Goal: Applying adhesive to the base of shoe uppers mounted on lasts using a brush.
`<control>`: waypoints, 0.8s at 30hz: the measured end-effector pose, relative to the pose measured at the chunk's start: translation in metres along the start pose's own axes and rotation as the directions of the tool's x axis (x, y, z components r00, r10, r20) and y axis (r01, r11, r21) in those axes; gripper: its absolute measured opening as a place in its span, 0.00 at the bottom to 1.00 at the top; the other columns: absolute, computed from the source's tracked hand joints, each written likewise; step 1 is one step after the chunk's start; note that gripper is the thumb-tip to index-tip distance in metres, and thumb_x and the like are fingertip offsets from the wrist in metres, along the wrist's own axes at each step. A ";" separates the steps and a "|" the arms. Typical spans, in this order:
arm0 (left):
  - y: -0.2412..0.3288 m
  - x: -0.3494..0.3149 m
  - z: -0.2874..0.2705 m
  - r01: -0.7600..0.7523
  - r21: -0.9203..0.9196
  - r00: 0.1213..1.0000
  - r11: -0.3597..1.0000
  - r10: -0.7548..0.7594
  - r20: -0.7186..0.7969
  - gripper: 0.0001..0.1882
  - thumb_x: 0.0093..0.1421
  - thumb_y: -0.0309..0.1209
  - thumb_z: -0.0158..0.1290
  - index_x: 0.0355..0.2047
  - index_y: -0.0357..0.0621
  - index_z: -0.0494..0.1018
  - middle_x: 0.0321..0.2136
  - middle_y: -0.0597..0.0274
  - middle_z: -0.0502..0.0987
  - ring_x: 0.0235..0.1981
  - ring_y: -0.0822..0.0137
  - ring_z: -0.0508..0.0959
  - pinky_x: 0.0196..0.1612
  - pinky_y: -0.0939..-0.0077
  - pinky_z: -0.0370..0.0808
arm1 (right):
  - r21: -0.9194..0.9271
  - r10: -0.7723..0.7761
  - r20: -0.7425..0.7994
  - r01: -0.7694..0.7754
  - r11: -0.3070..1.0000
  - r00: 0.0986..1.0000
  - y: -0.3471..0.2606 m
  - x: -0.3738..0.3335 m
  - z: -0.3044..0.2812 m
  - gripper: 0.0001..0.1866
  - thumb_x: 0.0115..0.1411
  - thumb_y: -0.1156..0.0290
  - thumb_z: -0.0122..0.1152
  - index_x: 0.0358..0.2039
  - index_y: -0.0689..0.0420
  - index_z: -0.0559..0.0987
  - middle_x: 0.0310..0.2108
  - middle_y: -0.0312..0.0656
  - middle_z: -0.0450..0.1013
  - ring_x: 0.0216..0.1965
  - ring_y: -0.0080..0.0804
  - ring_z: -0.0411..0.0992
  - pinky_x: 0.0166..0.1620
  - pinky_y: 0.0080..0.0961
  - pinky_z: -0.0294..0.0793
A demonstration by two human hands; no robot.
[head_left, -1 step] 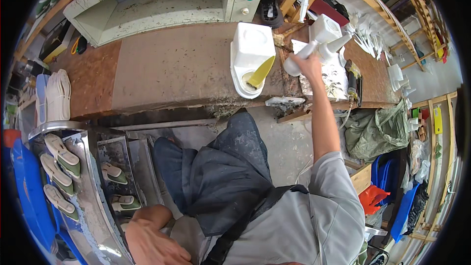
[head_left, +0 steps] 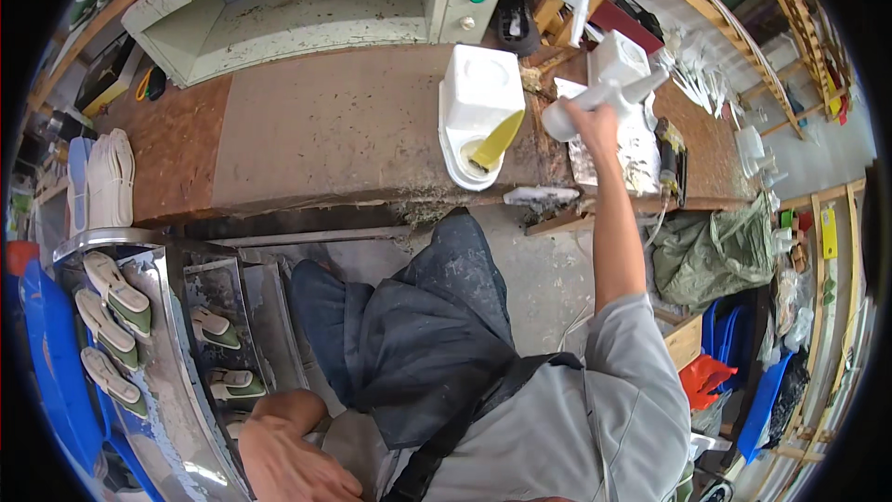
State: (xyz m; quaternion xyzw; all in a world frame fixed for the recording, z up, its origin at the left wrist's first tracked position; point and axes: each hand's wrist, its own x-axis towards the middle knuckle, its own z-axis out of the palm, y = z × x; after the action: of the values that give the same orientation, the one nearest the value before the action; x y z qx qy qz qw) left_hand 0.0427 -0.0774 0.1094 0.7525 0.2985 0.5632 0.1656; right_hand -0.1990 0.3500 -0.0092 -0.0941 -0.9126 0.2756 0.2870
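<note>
My right hand (head_left: 592,123) reaches over the right part of the workbench. Its fingers are wrapped round a white plastic squeeze bottle (head_left: 560,121), which leans with its narrower end to the upper right. Just beyond is another white bottle with a cone-shaped nozzle (head_left: 646,85). Left of this hand stands a white plastic container (head_left: 483,84) with a cut-open lower tray, and a yellow-green scraper-like strip (head_left: 499,141) rests in it. My left hand (head_left: 295,451) is low at the left, beside my lap; its fingers cannot be made out.
A metal rack (head_left: 172,316) at the left carries several beige-and-green shoes (head_left: 113,327). Stacked pale insoles (head_left: 111,181) lie on the bench's left end. A pale metal machine housing (head_left: 316,14) stands behind. A black-and-yellow power tool (head_left: 667,153) sits at the right.
My right hand and the squeeze bottle have shifted slightly to the right, and the bottle leans further over. My left hand stays in place.
</note>
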 end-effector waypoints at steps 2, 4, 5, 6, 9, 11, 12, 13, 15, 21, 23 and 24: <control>-0.006 -0.004 -0.003 -0.009 -0.038 1.000 0.999 0.008 -0.008 0.20 0.59 0.51 0.44 0.22 0.47 0.66 0.21 0.66 0.63 0.20 0.70 0.67 0.21 0.77 0.61 | 0.618 0.178 0.265 -0.309 0.723 0.948 -0.026 0.008 -0.009 0.20 0.50 0.58 0.63 0.31 0.65 0.76 0.14 0.36 0.69 0.10 0.19 0.62 0.13 0.16 0.61; -0.005 -0.014 -0.006 -0.010 -0.029 0.999 1.000 0.011 0.031 0.21 0.55 0.53 0.47 0.29 0.48 0.68 0.21 0.67 0.63 0.22 0.70 0.67 0.23 0.77 0.62 | 0.711 0.175 0.456 -0.476 0.518 0.872 -0.073 -0.006 -0.025 0.17 0.50 0.59 0.64 0.24 0.63 0.76 0.16 0.37 0.71 0.14 0.15 0.65 0.14 0.10 0.59; -0.004 -0.020 -0.008 -0.015 -0.023 0.998 1.000 0.016 0.054 0.22 0.53 0.54 0.48 0.32 0.48 0.69 0.21 0.68 0.63 0.22 0.70 0.68 0.23 0.77 0.63 | 0.603 0.183 0.505 -0.497 0.625 0.843 -0.086 -0.011 -0.021 0.18 0.49 0.58 0.64 0.27 0.63 0.76 0.17 0.38 0.72 0.13 0.15 0.64 0.15 0.10 0.60; -0.003 -0.025 -0.009 -0.017 -0.016 0.997 1.000 0.018 0.073 0.25 0.51 0.56 0.50 0.36 0.48 0.71 0.22 0.68 0.63 0.23 0.70 0.68 0.24 0.78 0.63 | 0.410 0.119 0.583 -0.417 0.811 0.804 -0.098 -0.017 -0.019 0.22 0.48 0.56 0.65 0.29 0.65 0.76 0.22 0.42 0.74 0.17 0.21 0.69 0.20 0.15 0.68; 0.001 -0.036 -0.007 -0.027 -0.015 0.998 1.000 0.028 0.063 0.25 0.50 0.55 0.51 0.37 0.47 0.72 0.22 0.69 0.64 0.23 0.70 0.69 0.23 0.77 0.63 | 0.211 0.044 0.524 -0.180 0.961 0.850 -0.109 -0.064 0.002 0.24 0.49 0.55 0.64 0.34 0.65 0.75 0.21 0.40 0.73 0.19 0.23 0.69 0.22 0.18 0.69; 0.001 -0.041 -0.009 -0.038 -0.013 0.998 0.999 0.038 0.042 0.22 0.52 0.53 0.50 0.35 0.47 0.71 0.22 0.68 0.65 0.22 0.69 0.69 0.22 0.77 0.63 | 0.274 -0.053 0.432 -0.075 0.959 0.900 -0.102 -0.090 0.013 0.30 0.46 0.53 0.65 0.37 0.70 0.74 0.31 0.52 0.74 0.34 0.39 0.74 0.38 0.33 0.73; -0.004 -0.049 -0.018 -0.051 -0.038 0.997 0.998 0.053 0.047 0.20 0.55 0.52 0.49 0.29 0.47 0.69 0.21 0.67 0.65 0.22 0.69 0.69 0.23 0.77 0.63 | 0.256 -0.040 0.433 -0.080 0.963 0.901 -0.098 -0.098 0.019 0.30 0.46 0.53 0.65 0.37 0.70 0.74 0.31 0.52 0.74 0.34 0.39 0.74 0.38 0.33 0.73; -0.001 -0.053 -0.021 -0.038 -0.041 0.998 0.998 0.039 0.039 0.21 0.57 0.52 0.47 0.23 0.47 0.66 0.21 0.66 0.64 0.22 0.68 0.68 0.24 0.78 0.63 | 0.234 -0.059 0.388 -0.037 0.972 0.920 -0.104 -0.107 0.031 0.32 0.47 0.52 0.64 0.39 0.70 0.72 0.34 0.54 0.73 0.37 0.41 0.73 0.41 0.34 0.72; -0.044 -0.090 -0.050 0.087 -0.148 0.996 0.985 -0.089 -0.006 0.18 0.54 0.44 0.52 0.28 0.39 0.71 0.19 0.62 0.65 0.17 0.63 0.68 0.18 0.72 0.64 | 0.153 0.045 0.384 -0.111 0.982 0.922 -0.096 -0.114 0.028 0.37 0.49 0.52 0.62 0.49 0.71 0.66 0.44 0.58 0.66 0.47 0.44 0.67 0.51 0.35 0.64; -0.115 -0.104 -0.091 0.778 -0.063 0.417 0.625 -0.588 -0.692 0.17 0.47 0.39 0.62 0.34 0.44 0.73 0.16 0.65 0.64 0.16 0.70 0.66 0.19 0.76 0.63 | 0.359 0.106 0.429 -0.277 0.891 0.897 -0.106 -0.130 0.061 0.39 0.53 0.56 0.58 0.57 0.67 0.55 0.52 0.53 0.58 0.53 0.40 0.59 0.55 0.31 0.58; -0.148 -0.083 -0.114 0.750 -0.054 0.305 0.659 -0.418 -0.856 0.22 0.44 0.35 0.64 0.38 0.39 0.72 0.23 0.63 0.69 0.23 0.69 0.69 0.27 0.77 0.67 | 0.387 0.195 0.530 -0.440 0.810 0.825 -0.116 -0.126 0.061 0.37 0.54 0.59 0.58 0.57 0.65 0.55 0.53 0.51 0.56 0.55 0.36 0.57 0.56 0.31 0.56; -0.166 -0.070 -0.130 0.707 0.068 0.341 0.704 -0.255 -0.905 0.25 0.45 0.36 0.64 0.41 0.39 0.71 0.29 0.60 0.70 0.29 0.66 0.71 0.33 0.75 0.69 | 0.386 0.202 0.540 -0.454 0.803 0.817 -0.109 -0.131 0.067 0.37 0.54 0.59 0.58 0.57 0.65 0.55 0.53 0.51 0.56 0.55 0.36 0.57 0.56 0.31 0.56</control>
State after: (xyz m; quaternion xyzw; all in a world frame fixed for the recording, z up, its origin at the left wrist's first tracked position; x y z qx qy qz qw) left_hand -0.1375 -0.0059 -0.0003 0.2643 0.6763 0.6874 -0.0174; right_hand -0.1316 0.1864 -0.0560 -0.1083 -0.8195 0.5625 0.0156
